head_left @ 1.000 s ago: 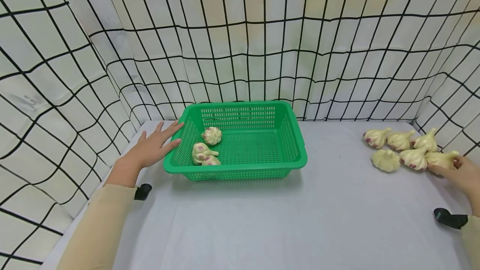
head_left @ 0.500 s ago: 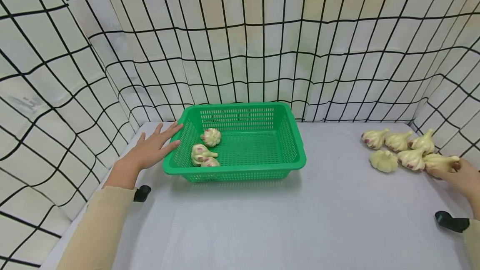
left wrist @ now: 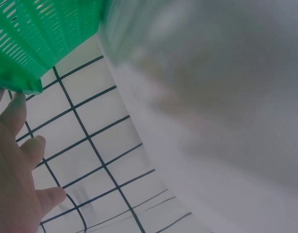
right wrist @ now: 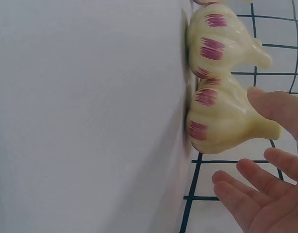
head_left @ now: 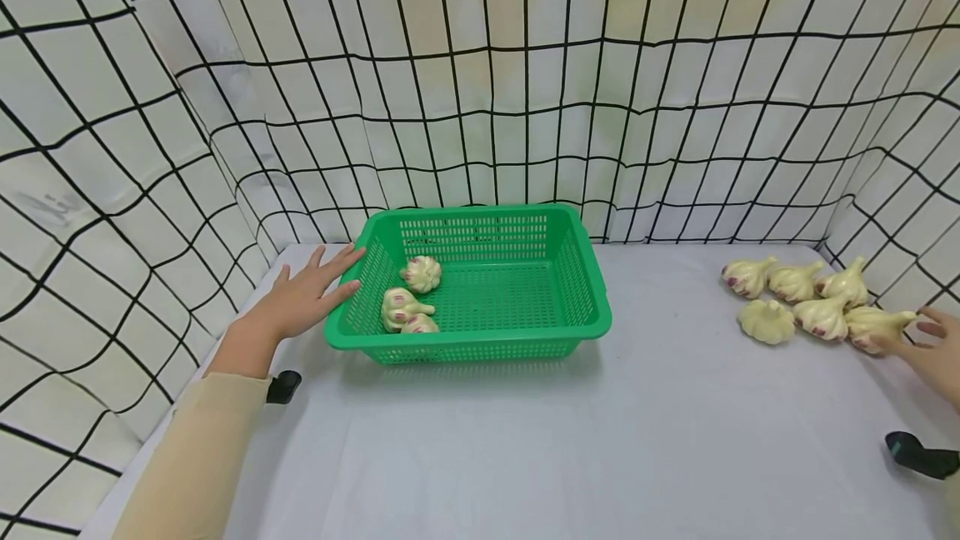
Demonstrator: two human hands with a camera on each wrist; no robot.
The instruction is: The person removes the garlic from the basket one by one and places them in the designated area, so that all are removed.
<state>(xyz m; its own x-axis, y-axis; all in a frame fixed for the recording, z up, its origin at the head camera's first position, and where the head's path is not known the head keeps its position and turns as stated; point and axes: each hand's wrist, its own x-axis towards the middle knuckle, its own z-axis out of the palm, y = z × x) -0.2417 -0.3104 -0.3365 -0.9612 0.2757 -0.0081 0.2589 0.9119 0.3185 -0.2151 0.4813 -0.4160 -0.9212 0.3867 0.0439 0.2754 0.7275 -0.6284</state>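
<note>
Left hand (head_left: pixel 303 297), fingers spread, at the green basket (head_left: pixel 480 341)'s left rim; three garlic bulbs (head_left: pixel 400 308) inside, leftward; six more bulbs (head_left: pixel 820 319) on the worktop (head_left: pixel 562 448); right hand (head_left: pixel 930 350), thumb and fingers apart, beside the rightmost bulb (head_left: pixel 870 326)

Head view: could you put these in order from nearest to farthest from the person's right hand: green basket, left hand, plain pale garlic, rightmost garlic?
From the right hand:
1. Rightmost garlic: right beside that hand.
2. Plain pale garlic: left end of the front row.
3. Green basket: farther left, near mid-picture.
4. Left hand: at the basket's left side.
</note>
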